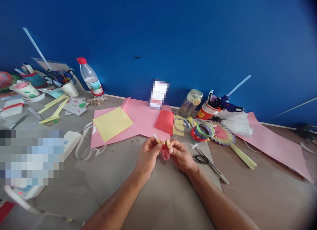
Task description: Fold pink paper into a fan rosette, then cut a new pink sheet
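Observation:
My left hand (148, 154) and my right hand (181, 154) meet over the middle of the grey table (119, 187). Both pinch a small folded red paper piece (165, 151) with yellow strips at its top edges. Fingers of both hands are closed on it, one hand on each side. Just behind the hands lie a large pink sheet (143, 119), a yellow square sheet (112, 123) and a red sheet (165, 121).
Scissors (210, 164) lie right of my right hand, by tape rolls (201, 131) and a pleated paper fan (224, 135). A jar (190, 103), a red cup with tools (206, 110), a water bottle (90, 77) and more cups stand along the blue wall.

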Demonstrator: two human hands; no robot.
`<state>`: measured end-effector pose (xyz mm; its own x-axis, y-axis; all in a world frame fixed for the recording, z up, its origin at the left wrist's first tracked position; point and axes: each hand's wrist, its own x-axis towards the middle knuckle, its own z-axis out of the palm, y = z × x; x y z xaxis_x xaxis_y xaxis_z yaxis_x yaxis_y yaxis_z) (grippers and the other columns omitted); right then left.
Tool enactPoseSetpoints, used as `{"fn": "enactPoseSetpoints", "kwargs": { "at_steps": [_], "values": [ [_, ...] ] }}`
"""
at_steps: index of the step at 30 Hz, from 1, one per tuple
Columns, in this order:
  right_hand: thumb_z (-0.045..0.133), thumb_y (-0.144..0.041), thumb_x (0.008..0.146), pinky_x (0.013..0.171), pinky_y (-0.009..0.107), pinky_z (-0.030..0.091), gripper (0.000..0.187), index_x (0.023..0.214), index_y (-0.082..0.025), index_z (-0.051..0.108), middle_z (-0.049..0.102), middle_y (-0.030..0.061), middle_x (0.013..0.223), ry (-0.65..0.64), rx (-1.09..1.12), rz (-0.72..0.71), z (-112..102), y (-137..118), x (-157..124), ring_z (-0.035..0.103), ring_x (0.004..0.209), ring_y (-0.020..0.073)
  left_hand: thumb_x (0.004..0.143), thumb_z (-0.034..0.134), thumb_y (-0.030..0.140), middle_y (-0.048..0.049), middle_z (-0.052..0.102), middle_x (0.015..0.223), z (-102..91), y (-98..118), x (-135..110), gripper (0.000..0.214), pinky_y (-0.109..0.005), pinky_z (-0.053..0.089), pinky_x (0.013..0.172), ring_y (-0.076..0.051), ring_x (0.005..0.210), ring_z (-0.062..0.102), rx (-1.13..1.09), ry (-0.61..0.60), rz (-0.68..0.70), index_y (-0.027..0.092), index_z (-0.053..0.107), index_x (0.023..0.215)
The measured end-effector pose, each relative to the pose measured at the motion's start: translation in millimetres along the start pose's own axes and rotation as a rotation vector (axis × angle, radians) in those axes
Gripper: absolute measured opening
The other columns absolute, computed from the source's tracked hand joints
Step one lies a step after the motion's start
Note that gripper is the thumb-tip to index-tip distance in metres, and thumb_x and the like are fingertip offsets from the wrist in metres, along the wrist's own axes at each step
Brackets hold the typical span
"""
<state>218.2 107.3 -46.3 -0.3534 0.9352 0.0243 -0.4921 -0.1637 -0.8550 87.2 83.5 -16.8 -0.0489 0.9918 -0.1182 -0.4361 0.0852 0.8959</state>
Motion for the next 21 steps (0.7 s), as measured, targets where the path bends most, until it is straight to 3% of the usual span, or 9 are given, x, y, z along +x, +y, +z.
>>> {"fn": "enactPoseSetpoints", "kwargs": {
  "at_steps": [11, 21],
  "values": [
    [0.074, -0.035, 0.071, 0.055, 0.027, 0.042, 0.021, 0.073, -0.020, 0.059, 0.058, -0.0039, 0.061, -0.080, -0.089, -0.005, -4.4, 3.1, -0.3, 0.052, 0.052, 0.0111, 0.079, 0.064, 0.037, 0.0009, 0.063, 0.070, -3.6, -11.5, 1.2, 0.020, -0.024, 0.047, 0.052, -0.010, 0.051, 0.055, 0.170, -0.058, 0.100, 0.018, 0.058, 0.081],
    [0.075, -0.032, 0.071, 0.056, 0.025, 0.038, 0.020, 0.074, -0.019, 0.060, 0.060, -0.0030, 0.059, -0.104, -0.060, 0.064, -6.3, 3.5, -0.2, 0.052, 0.054, 0.0111, 0.081, 0.059, 0.028, -0.0032, 0.069, 0.085, -7.5, -13.6, -1.3, 0.015, -0.025, 0.049, 0.069, -0.014, 0.072, 0.062, 0.406, 0.011, 0.194, 0.019, 0.068, 0.089]
  ]
}}
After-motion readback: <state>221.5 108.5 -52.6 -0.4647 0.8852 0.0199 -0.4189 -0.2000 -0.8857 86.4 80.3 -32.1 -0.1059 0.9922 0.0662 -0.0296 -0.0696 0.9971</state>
